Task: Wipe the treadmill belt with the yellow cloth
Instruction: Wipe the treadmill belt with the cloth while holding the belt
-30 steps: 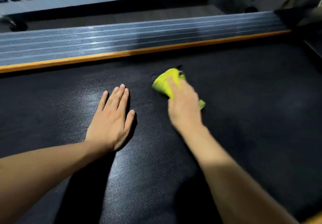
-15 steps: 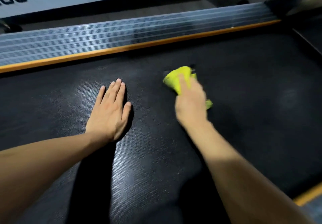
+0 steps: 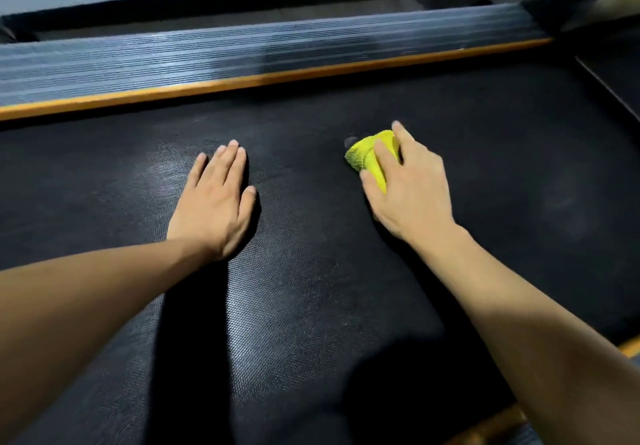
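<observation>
The black textured treadmill belt point(image 3: 311, 306) fills most of the view. A bunched yellow cloth point(image 3: 369, 155) lies on the belt right of centre, and my right hand point(image 3: 408, 188) is shut on it, pressing it down with fingers over its top; part of the cloth is hidden under the palm. My left hand point(image 3: 214, 202) rests flat on the belt to the left, palm down, fingers together, holding nothing.
A ribbed grey side rail point(image 3: 242, 60) with an orange strip point(image 3: 277, 79) runs along the far edge of the belt. Another orange strip point(image 3: 630, 347) shows at the near right edge. A dark housing point(image 3: 616, 73) sits at the right end.
My right hand has slid the yellow cloth to the right across the belt and turned so its fingers point up-left. My left hand has stayed flat in about the same spot.
</observation>
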A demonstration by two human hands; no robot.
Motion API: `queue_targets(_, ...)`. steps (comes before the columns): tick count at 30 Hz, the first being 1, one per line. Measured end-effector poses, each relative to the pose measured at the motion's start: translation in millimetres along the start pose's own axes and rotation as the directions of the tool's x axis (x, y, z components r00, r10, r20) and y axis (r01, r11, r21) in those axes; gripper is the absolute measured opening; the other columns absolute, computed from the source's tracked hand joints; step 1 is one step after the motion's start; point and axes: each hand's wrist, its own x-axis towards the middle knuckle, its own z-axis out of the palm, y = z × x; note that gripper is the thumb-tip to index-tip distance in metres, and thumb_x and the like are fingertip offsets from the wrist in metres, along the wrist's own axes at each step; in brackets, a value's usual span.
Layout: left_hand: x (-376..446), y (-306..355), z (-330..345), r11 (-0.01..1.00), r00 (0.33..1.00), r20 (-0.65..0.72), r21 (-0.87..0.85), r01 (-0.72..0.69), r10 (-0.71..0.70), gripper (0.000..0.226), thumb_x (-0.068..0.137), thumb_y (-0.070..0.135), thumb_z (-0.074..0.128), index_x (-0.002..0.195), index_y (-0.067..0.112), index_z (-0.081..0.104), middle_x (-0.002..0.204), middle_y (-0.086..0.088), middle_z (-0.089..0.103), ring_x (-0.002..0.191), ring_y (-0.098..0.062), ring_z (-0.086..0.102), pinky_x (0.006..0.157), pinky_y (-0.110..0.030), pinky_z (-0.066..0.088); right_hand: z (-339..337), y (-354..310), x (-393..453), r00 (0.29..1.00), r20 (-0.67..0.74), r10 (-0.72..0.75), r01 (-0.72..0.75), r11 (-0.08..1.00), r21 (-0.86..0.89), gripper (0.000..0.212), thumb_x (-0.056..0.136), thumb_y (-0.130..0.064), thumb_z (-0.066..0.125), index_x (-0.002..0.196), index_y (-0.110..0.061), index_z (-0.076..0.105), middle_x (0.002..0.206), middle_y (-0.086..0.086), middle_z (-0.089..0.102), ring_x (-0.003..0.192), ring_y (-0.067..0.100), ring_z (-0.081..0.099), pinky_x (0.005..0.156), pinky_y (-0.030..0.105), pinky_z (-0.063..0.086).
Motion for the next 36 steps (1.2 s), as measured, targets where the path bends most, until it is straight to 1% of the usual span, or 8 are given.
queue_targets(3,1,-1,2,1.000,1.000,-0.013,0.015,-0.001,0.002,0.070,0.101,0.044,0.017,0.160,0.007,0.018,0.170,-0.009,0.014,0.157,-0.018,0.009,0.128,-0.042,0.003,15,24,-9,0.988,0.066,-0.142,0.120,0.956,0.267,0.059,0.094,-0.029,0.052,0.150,-0.024,0.036,0.162,0.007,0.023,0.148,0.024,0.023,0.121,0.042,0.022)
queue_targets(10,2,0,4,1.000,1.000,-0.015,0.012,0.003,-0.003,0.070,0.101,0.046,0.017,0.160,0.008,0.017,0.170,-0.008,0.012,0.157,-0.018,0.007,0.128,-0.041,0.001,20,-7,1,0.973,0.006,0.232,-0.210,0.869,0.447,0.059,0.085,-0.017,0.050,0.144,-0.014,0.048,0.155,0.014,0.037,0.143,0.031,0.034,0.118,0.042,0.028)
queue_targets(15,2,-2,4,1.000,1.000,-0.007,0.008,-0.006,0.006,0.070,0.101,0.044,0.019,0.159,0.007,0.019,0.169,-0.010,0.015,0.157,-0.020,0.011,0.128,-0.042,0.003,14,-94,-50,0.981,-0.062,-0.185,0.191,0.844,0.501,0.064,0.075,-0.017,0.052,0.139,-0.011,0.054,0.146,0.015,0.049,0.138,0.030,0.042,0.118,0.035,0.028)
queue_targets(18,2,-2,2,1.000,1.000,0.001,0.011,-0.018,0.018,0.069,0.101,0.043,0.018,0.159,0.007,0.019,0.169,-0.010,0.015,0.157,-0.021,0.011,0.128,-0.042,0.003,11,-85,-48,0.963,-0.067,-0.263,0.262,0.838,0.478,0.065,0.072,-0.017,0.048,0.136,-0.014,0.056,0.144,0.013,0.051,0.135,0.026,0.042,0.116,0.031,0.030)
queue_targets(22,2,-1,2,1.000,1.000,-0.014,0.014,-0.017,0.017,0.070,0.100,0.044,0.018,0.159,0.006,0.020,0.169,-0.011,0.016,0.157,-0.023,0.012,0.128,-0.043,0.004,12,0,-24,0.992,-0.018,0.126,-0.113,0.940,0.323,0.065,0.073,-0.008,0.052,0.137,-0.021,0.053,0.145,0.009,0.046,0.131,0.029,0.043,0.113,0.033,0.032)
queue_targets(25,2,0,3,1.000,1.000,-0.023,0.008,-0.012,0.012,0.070,0.101,0.044,0.018,0.159,0.006,0.020,0.169,-0.011,0.016,0.157,-0.023,0.012,0.128,-0.044,0.004,15,6,-25,0.944,0.045,0.328,-0.325,0.891,0.316,0.063,0.081,-0.011,0.052,0.144,-0.016,0.046,0.152,0.015,0.038,0.139,0.033,0.036,0.116,0.041,0.031)
queue_targets(32,3,-6,4,0.999,0.999,-0.014,0.007,-0.033,0.033,0.070,0.101,0.043,0.016,0.158,0.004,0.021,0.168,-0.014,0.017,0.156,-0.027,0.014,0.128,-0.042,0.003,1,-108,-94,0.988,-0.016,-0.155,0.143,0.864,0.483,0.070,0.075,-0.006,0.060,0.143,-0.014,0.049,0.149,0.012,0.045,0.141,0.026,0.037,0.117,0.037,0.030)
queue_targets(36,3,-6,4,0.999,0.999,-0.007,0.007,-0.039,0.039,0.071,0.101,0.045,0.016,0.159,0.005,0.019,0.169,-0.013,0.016,0.156,-0.026,0.012,0.127,-0.040,0.000,-2,-14,-79,0.996,-0.083,0.025,0.015,0.895,0.445,0.072,0.056,0.005,0.059,0.126,-0.016,0.063,0.130,0.006,0.057,0.123,0.025,0.049,0.111,0.037,0.037)
